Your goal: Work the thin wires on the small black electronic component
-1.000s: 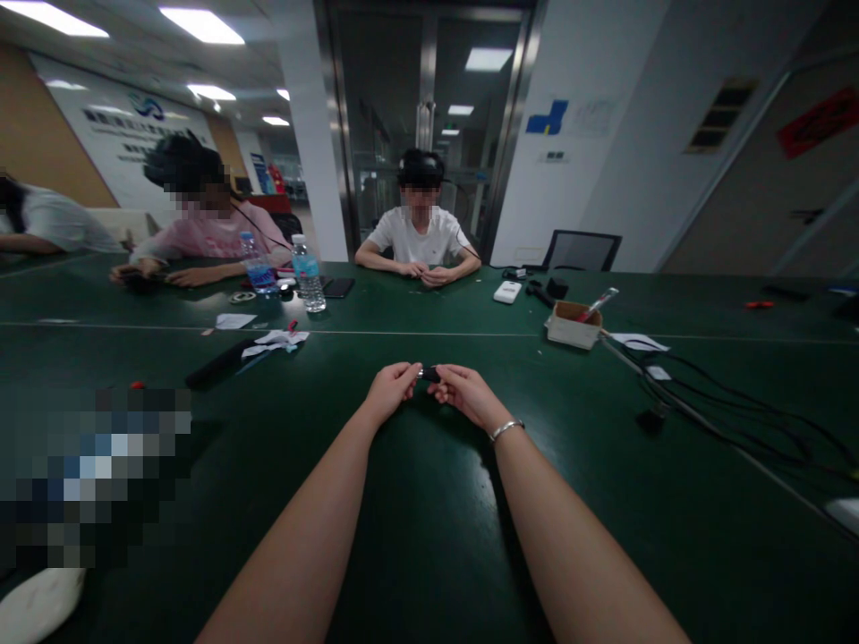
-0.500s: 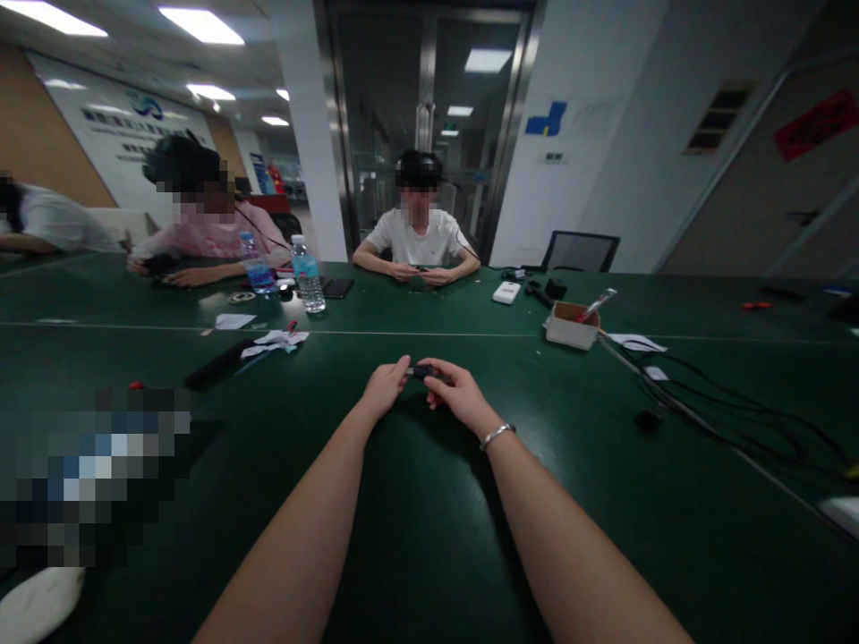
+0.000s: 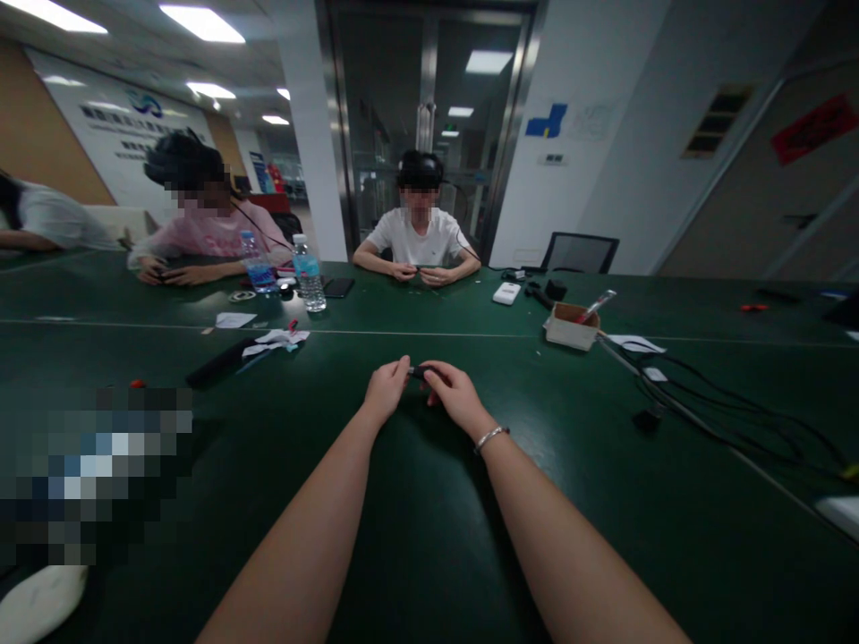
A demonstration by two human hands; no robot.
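A small black object with a short metallic end (image 3: pixel 417 370) is held between my two hands above the green table (image 3: pixel 429 501). It looks like a plug or a USB stick, but it is too small to be sure. My left hand (image 3: pixel 386 391) is closed, with thumb and fingers pinched at the metallic end. On the black part, the thumb and fingers of my right hand (image 3: pixel 459 394) are closed, covering much of it. A silver bracelet (image 3: pixel 492 438) sits on my right wrist.
Water bottles (image 3: pixel 310 275) stand at the far left, near crumpled paper (image 3: pixel 276 342) and a long black object (image 3: pixel 220 361). To the right are a small box (image 3: pixel 572 329) and black cables (image 3: pixel 731 394). Across the table sits a person in white (image 3: pixel 420 234); another wears pink (image 3: pixel 215 234).
The fingers of my right hand have shifted slightly over the black part, covering more of it. My left hand stays almost in place.
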